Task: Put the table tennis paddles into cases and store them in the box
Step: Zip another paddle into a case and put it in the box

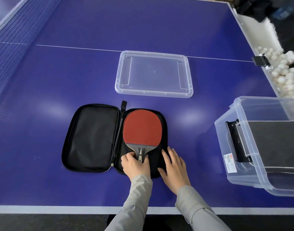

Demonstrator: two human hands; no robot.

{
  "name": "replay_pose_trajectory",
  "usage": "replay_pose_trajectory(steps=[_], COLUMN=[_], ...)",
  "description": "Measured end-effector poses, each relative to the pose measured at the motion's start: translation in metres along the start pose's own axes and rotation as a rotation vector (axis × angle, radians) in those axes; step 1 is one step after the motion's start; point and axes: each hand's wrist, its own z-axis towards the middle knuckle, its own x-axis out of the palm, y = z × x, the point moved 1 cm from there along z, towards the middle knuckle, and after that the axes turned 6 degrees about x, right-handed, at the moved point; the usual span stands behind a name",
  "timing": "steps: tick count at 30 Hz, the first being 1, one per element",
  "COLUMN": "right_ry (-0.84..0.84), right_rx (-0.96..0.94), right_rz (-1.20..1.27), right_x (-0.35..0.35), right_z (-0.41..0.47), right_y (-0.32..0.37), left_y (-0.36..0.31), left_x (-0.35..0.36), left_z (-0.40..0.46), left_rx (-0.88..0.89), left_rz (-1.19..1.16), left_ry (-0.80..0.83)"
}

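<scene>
While left hand (136,165) pinched paddle (143,127) handle, right hand (174,167) lay flat, unclenched, on case (93,139); best seated fully before zipping.

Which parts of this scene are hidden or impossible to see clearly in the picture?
Head view only:
- Paddle handle end: covered by the left hand.
- Case near right corner: under the right hand.
- Storage box: cut off by the right edge; the dark contents cannot be counted.
- Label on the box: too small to read.
- White balls: blurred, partly cut off.
</scene>
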Motion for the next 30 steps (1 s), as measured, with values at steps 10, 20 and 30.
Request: replay_pose_trajectory(steps=[10,20,30], right_ry=[0.0,-0.024,0.005], right_rx=[0.03,0.131,0.197], right_rz=[0.04,0.071,0.085], right_x=[-0.004,0.0,-0.005], right_z=[-0.002,-0.013,-0.017], right_y=[0.001,0.002,0.01], left_y=[0.017,0.098,0.101], left_x=[-0.065,-0.181,-0.202], left_z=[0.028,0.149,0.136], left_rx=[0.26,0.065,0.039], left_rz=[-0.099,0.316,-0.184], left_ry=[0.178,-0.071,0.106])
